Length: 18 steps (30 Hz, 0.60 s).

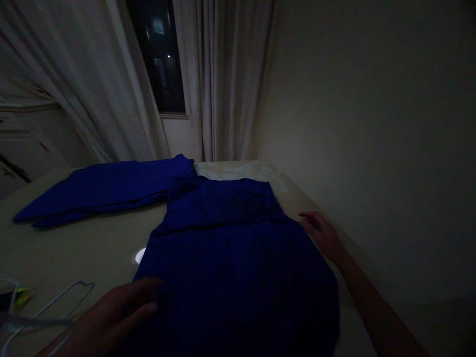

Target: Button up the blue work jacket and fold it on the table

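A dark blue garment (pixel 230 258) lies spread on a pale bed (pixel 92 243), with one long sleeve (pixel 104 191) stretched out to the left. My left hand (pixel 111 312) rests on the garment's near left edge, fingers stretched out flat. My right hand (pixel 322 233) lies at the garment's right edge by the shoulder, its fingers extended against the cloth. Neither hand grips anything that I can see. The room is dim.
A wire hanger (pixel 55 302) lies on the bed at the lower left beside a small dark object with a yellow part (pixel 17 297). Pale curtains (pixel 223 79) frame a dark window (pixel 159 54) behind the bed. A bare wall (pixel 372 124) runs along the right.
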### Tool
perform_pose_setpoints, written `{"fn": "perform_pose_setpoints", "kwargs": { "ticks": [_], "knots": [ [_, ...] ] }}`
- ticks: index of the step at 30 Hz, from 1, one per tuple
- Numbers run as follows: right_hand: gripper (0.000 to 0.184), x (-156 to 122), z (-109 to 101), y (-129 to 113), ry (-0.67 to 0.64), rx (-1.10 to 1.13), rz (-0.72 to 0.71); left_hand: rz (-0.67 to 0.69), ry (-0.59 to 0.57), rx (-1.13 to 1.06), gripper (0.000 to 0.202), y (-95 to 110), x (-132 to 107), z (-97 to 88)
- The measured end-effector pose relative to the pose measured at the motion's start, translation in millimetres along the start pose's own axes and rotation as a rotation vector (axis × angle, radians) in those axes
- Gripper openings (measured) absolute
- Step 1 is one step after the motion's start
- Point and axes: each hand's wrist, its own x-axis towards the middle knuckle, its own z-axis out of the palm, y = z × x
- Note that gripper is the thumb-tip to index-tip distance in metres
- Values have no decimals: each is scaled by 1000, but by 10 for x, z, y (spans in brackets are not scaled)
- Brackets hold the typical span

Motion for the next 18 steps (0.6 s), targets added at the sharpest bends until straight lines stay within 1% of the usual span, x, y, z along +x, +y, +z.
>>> {"fn": "perform_pose_setpoints", "kwargs": {
  "ticks": [1,2,3,4,5,6,7,8,9,11,12,13,14,15,16,17,18],
  "knots": [
    [42,163,256,-139,-99,-55,-69,55,-61,8,43,120,240,35],
    [42,318,525,-270,-173,-134,-152,120,-97,12,38,257,495,87],
    [46,460,790,-391,-227,-230,-230,173,-94,10,37,399,749,158],
    [50,583,1036,-502,-273,-337,-282,227,-63,20,36,535,989,242],
    [44,684,1252,-603,-347,-450,-326,261,-11,45,35,656,1205,333],
    [33,761,1430,-697,-407,-560,-363,281,36,79,36,758,1390,424],
    [24,816,1568,-787,-435,-652,-396,290,86,114,37,842,1545,508],
    [22,847,1666,-875,-428,-717,-430,296,147,147,41,914,1669,579],
    [24,859,1731,-961,-386,-750,-466,304,206,177,47,980,1769,636],
    [27,838,1788,-1130,-284,-729,-570,328,294,227,66,1113,1921,704],
    [28,813,1797,-1204,-261,-691,-627,333,299,247,74,1182,1986,715],
    [28,784,1800,-1264,-255,-645,-674,322,274,262,77,1248,2051,710],
    [29,754,1801,-1302,-252,-594,-702,298,222,265,73,1301,2120,686],
    [29,727,1800,-1309,-236,-536,-706,269,158,252,62,1331,2194,637],
    [29,704,1795,-1279,-194,-470,-678,245,105,217,51,1325,2271,558],
    [32,685,1785,-1211,-136,-398,-626,231,81,166,42,1276,2347,443],
    [37,670,1767,-1108,-77,-328,-561,213,102,104,38,1177,2416,289]
  ]
}}
